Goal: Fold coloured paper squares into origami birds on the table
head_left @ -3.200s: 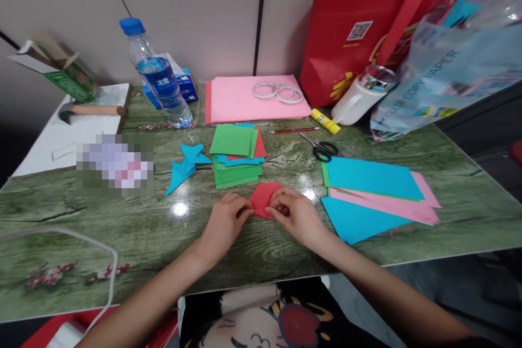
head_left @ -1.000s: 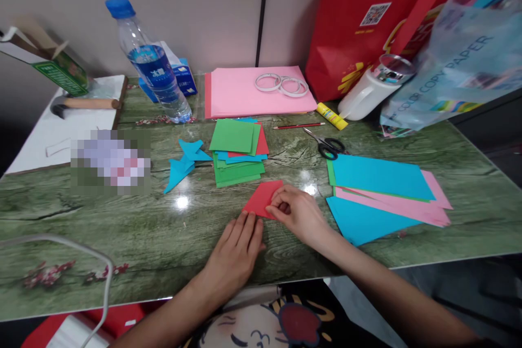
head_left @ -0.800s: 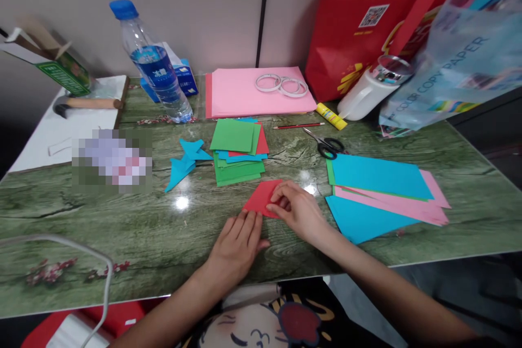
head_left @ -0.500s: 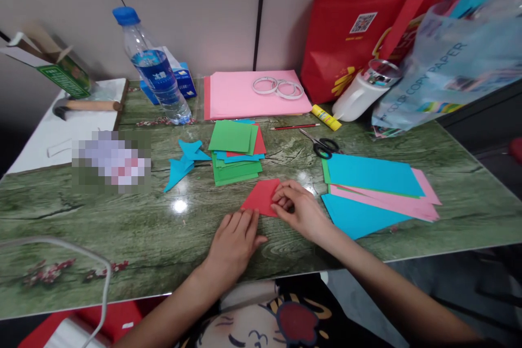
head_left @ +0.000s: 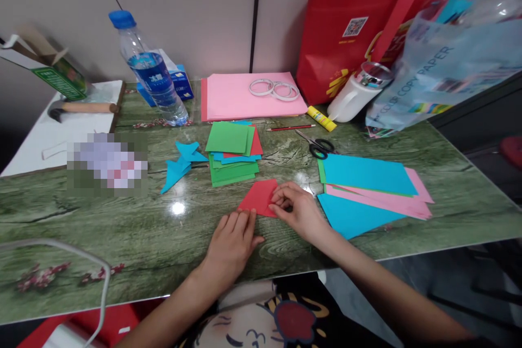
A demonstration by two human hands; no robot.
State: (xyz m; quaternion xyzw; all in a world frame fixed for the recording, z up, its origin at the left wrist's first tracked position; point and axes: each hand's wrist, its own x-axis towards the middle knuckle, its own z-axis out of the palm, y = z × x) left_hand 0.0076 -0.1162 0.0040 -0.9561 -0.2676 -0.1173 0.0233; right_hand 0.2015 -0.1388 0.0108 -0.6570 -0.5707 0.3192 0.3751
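1. Far left: hammer [head_left: 84, 108], then water bottle [head_left: 154, 79], upright.
2. Nearer, blue folded paper [head_left: 178, 166], just left of a messy stack of paper squares [head_left: 229, 138].
3. Left hand [head_left: 231, 239] on the near-left edge of the red paper [head_left: 258, 197], fingers flat and pretty close together, thumb out.
4. Red paper flat on the table [head_left: 142, 244], near middle.
5. Right hand [head_left: 298, 209] at its right end, fingers curled, paper edge pinched.
6. Farther right: scissors [head_left: 319, 147] by the blue sheet [head_left: 367, 174].

Person wears black top [head_left: 338, 315], printed front: cartoon face, big red shape, some yellow-orange marks. Both forearms bare, hands ungloved.
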